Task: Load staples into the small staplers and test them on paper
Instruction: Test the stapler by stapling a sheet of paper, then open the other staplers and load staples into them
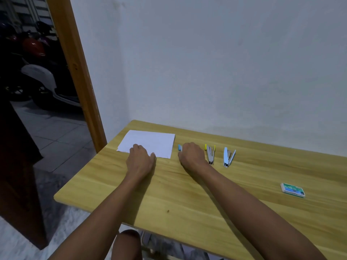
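A white sheet of paper (150, 142) lies at the far left of the wooden table (206, 199). My left hand (140, 160) rests on the paper's near edge with its fingers curled under. My right hand (191, 156) covers a small blue stapler (179, 147), of which only the far tip shows; its fingers curl around it. To the right lie a yellow-tipped stapler (210, 153), swung open, and a light blue stapler (228, 156), also swung open. A green and white staple box (293, 190) sits alone near the right side.
The table stands against a pale wall (225, 62). A wooden door frame (78, 76) rises at the left, with scooters (41, 77) parked beyond it. My knee (127, 243) shows below the table's near edge.
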Demonstrator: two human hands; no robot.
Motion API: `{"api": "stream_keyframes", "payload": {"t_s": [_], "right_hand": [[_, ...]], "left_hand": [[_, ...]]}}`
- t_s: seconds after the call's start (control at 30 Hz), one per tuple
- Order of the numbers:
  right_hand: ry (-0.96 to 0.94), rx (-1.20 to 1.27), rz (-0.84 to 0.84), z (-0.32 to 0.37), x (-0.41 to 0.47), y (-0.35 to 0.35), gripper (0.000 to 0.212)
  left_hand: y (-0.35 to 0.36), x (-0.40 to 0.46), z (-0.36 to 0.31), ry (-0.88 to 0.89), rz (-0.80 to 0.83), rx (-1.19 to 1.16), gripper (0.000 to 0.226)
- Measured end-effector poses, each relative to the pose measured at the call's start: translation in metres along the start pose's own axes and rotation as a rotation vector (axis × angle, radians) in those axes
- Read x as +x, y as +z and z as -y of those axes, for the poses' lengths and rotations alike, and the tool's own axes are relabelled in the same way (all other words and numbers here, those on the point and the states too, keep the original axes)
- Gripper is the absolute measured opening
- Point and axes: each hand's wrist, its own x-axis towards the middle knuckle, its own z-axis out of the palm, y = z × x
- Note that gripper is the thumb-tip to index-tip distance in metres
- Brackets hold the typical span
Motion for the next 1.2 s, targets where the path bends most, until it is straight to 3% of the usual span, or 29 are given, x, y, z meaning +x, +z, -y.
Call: {"api": "stream_keyframes", "payload": {"t_s": [0.1,0.27,0.4,0.5,0.57,0.63,0.8,0.87,0.97,1.03,1.2], "right_hand": [[0.053,0.104,-0.030,-0.008,0.002,-0.009,0.033],[0.156,0.012,-0.043,-0.046,0.006,-0.040,0.006],[0.159,-0.052,0.057,-0.060,-0.010,-0.032,0.005],[0.107,-0.024,0.047,-0.064,-0.016,-0.027,0.013],[0.083,0.030,0.003,-0.066,-0.020,-0.030,0.016],[0.051,0.070,-0.061,-0.068,-0.025,-0.034,0.021],[-0.131,0.147,-0.255,-0.075,-0.039,-0.040,0.018],[-0.192,0.166,-0.302,-0.077,-0.045,-0.042,0.018],[-0.254,0.164,-0.373,-0.084,-0.052,-0.040,0.020],[-0.261,0.157,-0.398,-0.090,-0.056,-0.037,0.025],[-0.003,0.768,-0.346,-0.094,-0.058,-0.046,0.036]], "left_hand": [[-0.002,0.002,0.001,0.020,0.007,0.041,0.054],[-0.002,0.011,0.000,0.027,0.038,0.110,0.057],[-0.003,0.012,-0.006,0.002,0.071,0.099,0.050],[0.000,0.011,-0.010,0.093,-0.032,0.113,0.037],[0.002,0.008,-0.022,0.177,-0.122,-0.086,0.029],[0.001,0.004,-0.042,0.172,-0.085,-0.401,0.021],[-0.007,-0.006,-0.105,-0.011,0.413,-1.123,0.027],[-0.006,-0.007,-0.123,-0.081,0.483,-1.257,0.031],[-0.005,-0.011,-0.139,-0.173,0.455,-1.383,0.025],[-0.004,-0.014,-0.142,-0.183,0.408,-1.422,0.032],[-0.009,-0.022,-0.142,0.174,0.159,-1.090,0.030]]}}
